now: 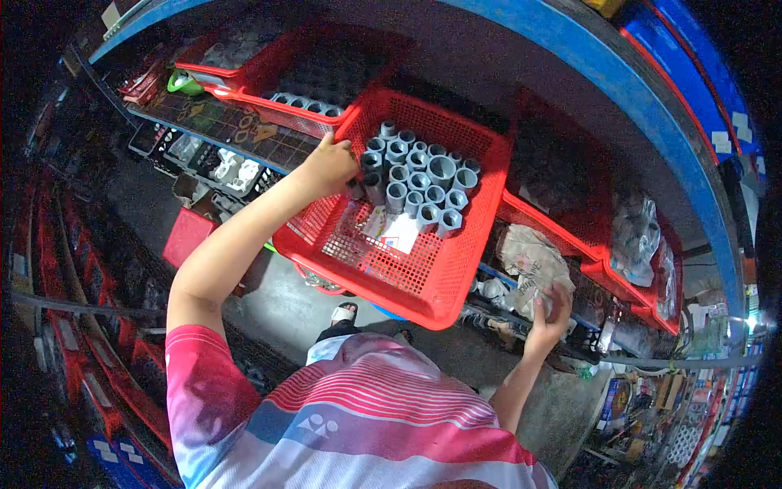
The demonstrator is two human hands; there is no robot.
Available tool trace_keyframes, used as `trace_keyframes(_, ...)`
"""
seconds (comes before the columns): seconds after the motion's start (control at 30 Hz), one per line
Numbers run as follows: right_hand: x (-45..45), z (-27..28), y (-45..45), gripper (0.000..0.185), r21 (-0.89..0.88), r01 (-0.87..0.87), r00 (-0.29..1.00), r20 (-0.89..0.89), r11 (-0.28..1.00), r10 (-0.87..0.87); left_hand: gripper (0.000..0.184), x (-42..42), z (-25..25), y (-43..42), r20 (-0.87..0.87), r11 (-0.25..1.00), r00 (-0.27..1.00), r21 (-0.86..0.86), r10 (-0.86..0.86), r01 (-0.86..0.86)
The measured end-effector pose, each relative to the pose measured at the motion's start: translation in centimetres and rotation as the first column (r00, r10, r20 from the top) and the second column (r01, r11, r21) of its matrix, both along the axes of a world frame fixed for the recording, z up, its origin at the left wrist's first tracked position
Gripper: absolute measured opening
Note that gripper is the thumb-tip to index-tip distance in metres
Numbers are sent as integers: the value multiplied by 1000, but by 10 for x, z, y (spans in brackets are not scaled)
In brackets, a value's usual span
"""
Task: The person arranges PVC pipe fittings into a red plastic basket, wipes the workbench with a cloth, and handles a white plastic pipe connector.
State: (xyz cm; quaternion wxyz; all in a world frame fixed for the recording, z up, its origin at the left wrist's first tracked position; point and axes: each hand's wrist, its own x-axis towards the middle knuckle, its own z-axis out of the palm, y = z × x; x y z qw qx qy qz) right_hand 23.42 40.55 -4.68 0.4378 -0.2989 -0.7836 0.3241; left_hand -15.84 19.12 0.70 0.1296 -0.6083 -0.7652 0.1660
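A red plastic basket point(407, 281) is tilted toward me in the middle of the head view. Several grey pipe fittings point(418, 181), many with hexagonal ends, stand packed upright in its far half. A white paper slip point(397, 232) lies on its mesh floor. My left hand point(332, 165) is closed at the basket's left rim, its fingertips partly hidden. To the right, my right hand point(551, 316) grips a crumpled, cloudy plastic bag point(533, 261) with printing on it. What the bag contains cannot be made out.
Red baskets flank mine on the shelf: one with fittings point(305, 104) at left, one with plastic bags point(635, 240) at right. A blue shelf beam point(562, 45) arches above. Black crates point(236, 171) sit lower left. Racks of red bins point(90, 350) stand at far left.
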Motion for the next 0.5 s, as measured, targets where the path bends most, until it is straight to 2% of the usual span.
trace_keyframes(0.07, -8, 2, -14, 38, -43, 30, 999, -27, 999, -31, 22, -2, -2, 3, 36, 999, 999, -32, 6, -5)
trace_keyframes(0.13, -16, 8, -26, 30, -249, 16, 994, -104, 968, -44, 22, -2, -6, 2, 91, 1000, 996, 13, 5, -6)
trace_keyframes(0.2, -24, 10, -33, 31, -242, 18, 993, -113, 970, -47, 24, -4, -12, 1, 126, 996, 992, 85, -10, -1)
trace_keyframes(0.27, -30, 11, -38, 31, -236, 17, 991, -124, 972, -48, 24, -9, -17, 2, 132, 997, 990, 65, -55, 47)
trace_keyframes(0.33, -31, 14, -39, 31, -158, 73, 997, 45, 985, -67, 24, -9, -16, 5, 144, 992, 983, 71, -115, 105)
trace_keyframes(0.37, -32, 11, -39, 31, -156, 79, 996, 47, 985, -73, 24, -11, -17, 5, 146, 991, 982, 73, -121, 111)
trace_keyframes(0.43, -36, 4, -40, 29, -116, 35, 998, -53, 993, -41, 22, -13, -16, 6, 212, 962, 947, 178, -242, 206)
trace_keyframes(0.5, -39, 7, -47, 27, -105, 30, 999, -16, 994, -31, 22, -12, -15, 6, 207, 958, 946, 196, -251, 211)
